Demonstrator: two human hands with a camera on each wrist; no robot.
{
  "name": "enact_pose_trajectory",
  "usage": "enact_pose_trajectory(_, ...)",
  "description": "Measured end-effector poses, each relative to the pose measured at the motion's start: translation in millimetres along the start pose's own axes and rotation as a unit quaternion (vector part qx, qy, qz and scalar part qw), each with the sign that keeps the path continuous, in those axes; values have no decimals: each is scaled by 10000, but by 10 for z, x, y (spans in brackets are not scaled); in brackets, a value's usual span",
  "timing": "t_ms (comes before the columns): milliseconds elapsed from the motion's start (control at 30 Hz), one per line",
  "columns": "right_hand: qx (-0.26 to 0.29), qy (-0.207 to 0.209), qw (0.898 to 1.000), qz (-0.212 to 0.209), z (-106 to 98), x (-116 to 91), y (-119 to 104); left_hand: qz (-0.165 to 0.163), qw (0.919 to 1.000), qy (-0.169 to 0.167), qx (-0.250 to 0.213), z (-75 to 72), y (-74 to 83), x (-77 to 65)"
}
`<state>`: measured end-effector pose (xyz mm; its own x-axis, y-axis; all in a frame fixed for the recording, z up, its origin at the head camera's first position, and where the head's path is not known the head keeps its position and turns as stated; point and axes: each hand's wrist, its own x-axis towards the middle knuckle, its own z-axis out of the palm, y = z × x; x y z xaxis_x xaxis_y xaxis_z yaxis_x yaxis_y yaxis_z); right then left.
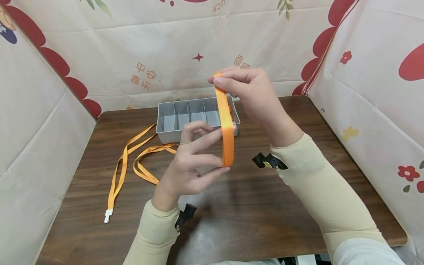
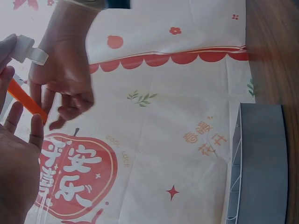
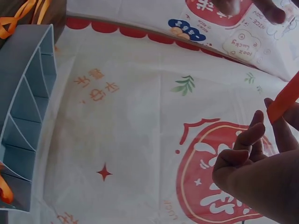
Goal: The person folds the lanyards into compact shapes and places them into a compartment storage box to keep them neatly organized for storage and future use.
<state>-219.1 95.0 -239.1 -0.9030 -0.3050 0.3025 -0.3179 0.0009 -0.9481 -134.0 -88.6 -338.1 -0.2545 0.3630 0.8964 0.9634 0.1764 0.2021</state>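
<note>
An orange lanyard strap, folded into a long narrow loop, is stretched upright above the table between both hands. My right hand pinches its top end between thumb and fingertips. Lower down, my left hand holds the strap with spread fingers, one fingertip showing past its far edge. In the left wrist view, a white plastic clip sits by the left hand's fingers at the frame edge, close to the orange strap. The right wrist view shows the strap's end at the right fingertips.
Behind the hands stands a grey divided box, with something orange in its rightmost compartment. Left of it, more orange lanyard straps lie on the brown table, one ending in a white clip. Printed cloth walls surround the table.
</note>
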Motion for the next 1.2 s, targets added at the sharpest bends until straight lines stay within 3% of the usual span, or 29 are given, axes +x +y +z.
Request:
enact_pose_trajectory(133,-40,-384,9980,495,5,-1,166,22,10000,76,56,-26,-3,33)
enact_pose_trajectory(267,-72,-702,9922,1025,16,-15,401,-114,9993,305,-196,-69,-80,47)
enact_pose_trajectory(500,-577,-611,9788,1867,79,-201,821,-834,9904,909,-631,-238,-389,65)
enact_pose_trajectory(700,195,-575,9845,1647,268,-372,1081,-1344,9882,698,-244,-232,-597,3)
enact_pose_trajectory(933,1259,-276,9810,1449,401,-579,1208,-2041,9771,585,129,-223,-777,-152)
enact_pose_trajectory(1200,1320,-61,9876,842,506,-642,1290,-2412,9678,709,-147,-126,-800,-171)
